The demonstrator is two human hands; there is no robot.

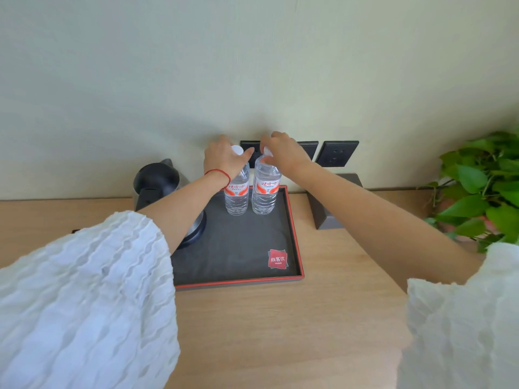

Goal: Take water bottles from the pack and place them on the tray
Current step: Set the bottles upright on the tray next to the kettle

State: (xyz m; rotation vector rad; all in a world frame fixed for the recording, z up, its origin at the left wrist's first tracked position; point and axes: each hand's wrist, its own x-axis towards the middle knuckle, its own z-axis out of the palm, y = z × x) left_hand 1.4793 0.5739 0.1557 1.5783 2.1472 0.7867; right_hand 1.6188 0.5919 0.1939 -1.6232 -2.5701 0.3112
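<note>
Two clear water bottles with red-and-white labels stand upright side by side at the far end of the dark tray (pixel 238 248), which has a red rim. My left hand (pixel 223 157) grips the neck of the left bottle (pixel 237 196), just below its white cap. My right hand (pixel 283 151) holds the top of the right bottle (pixel 264 195), fingers around its cap. Both bottle bases rest on the tray. No pack of bottles is in view.
A black and steel kettle (pixel 157 183) sits on the tray's left part, partly behind my left forearm. A dark box (pixel 331 203) lies right of the tray. A green plant (pixel 483 186) stands at the far right. Dark wall sockets (pixel 338 153) are behind the bottles.
</note>
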